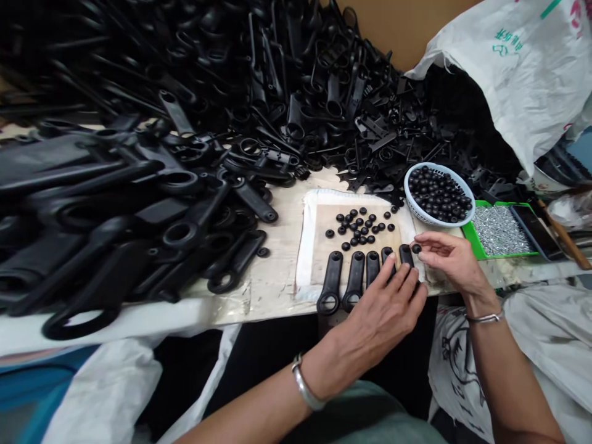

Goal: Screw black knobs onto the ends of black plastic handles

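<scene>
Several black plastic arms with a ring at one end (pixel 331 277) lie side by side in a row at the table's front edge. My left hand (pixel 382 308) rests over the right part of this row, its fingers stretched out on the arms and hiding some of them. Just to the right, my right hand (pixel 451 259) pinches a small round black knob (pixel 417 248) between thumb and fingers, close to the rightmost arm's top. Loose round black knobs (pixel 358 234) are scattered behind the row on a white-edged mat (pixel 308 246).
A pale blue basket (pixel 407 200) of black knobs stands at the right. Beside it are a green tray (pixel 472 237) of small metal pieces and a dark phone-like slab (pixel 536 233). Big heaps of black plastic parts (pixel 176 185) cover the left and back. A white sack (pixel 522 68) hangs at back right.
</scene>
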{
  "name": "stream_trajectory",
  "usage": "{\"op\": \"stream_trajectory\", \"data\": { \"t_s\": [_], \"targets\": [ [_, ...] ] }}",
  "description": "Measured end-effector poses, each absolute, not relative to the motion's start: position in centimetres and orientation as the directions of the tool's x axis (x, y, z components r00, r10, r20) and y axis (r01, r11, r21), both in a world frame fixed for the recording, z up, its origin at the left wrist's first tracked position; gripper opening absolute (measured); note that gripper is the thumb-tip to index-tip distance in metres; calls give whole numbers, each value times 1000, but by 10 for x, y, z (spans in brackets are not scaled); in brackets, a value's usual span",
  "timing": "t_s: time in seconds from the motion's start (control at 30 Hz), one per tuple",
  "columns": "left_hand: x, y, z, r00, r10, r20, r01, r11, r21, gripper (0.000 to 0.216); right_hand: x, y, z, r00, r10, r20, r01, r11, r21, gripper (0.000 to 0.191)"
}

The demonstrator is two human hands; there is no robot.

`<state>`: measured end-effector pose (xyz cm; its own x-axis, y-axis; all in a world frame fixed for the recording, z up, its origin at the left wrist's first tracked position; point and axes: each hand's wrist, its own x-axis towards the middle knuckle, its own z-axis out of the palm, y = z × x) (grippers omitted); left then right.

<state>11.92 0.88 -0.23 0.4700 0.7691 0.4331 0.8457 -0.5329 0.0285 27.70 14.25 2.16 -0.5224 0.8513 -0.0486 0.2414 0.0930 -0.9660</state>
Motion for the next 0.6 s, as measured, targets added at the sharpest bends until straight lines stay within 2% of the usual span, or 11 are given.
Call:
{"op": "stream_trajectory", "data": {
  "t_s": [0.2, 0.33, 0.6],
  "targets": [
    [128, 15, -1, 464, 792, 397, 875, -481, -62, 33, 281, 139, 12, -485, 874, -25, 280, 128, -951, 30],
    [128, 15, -1, 472, 774, 423, 872, -481, -94, 27, 278, 135, 11, -377, 922, 87, 369, 236, -899, 24],
    [126, 13, -8, 467, 751, 467, 867, -491, -78, 28, 270, 132, 8, -396, 900, 183, 475, 371, -798, 18]
  ]
}}
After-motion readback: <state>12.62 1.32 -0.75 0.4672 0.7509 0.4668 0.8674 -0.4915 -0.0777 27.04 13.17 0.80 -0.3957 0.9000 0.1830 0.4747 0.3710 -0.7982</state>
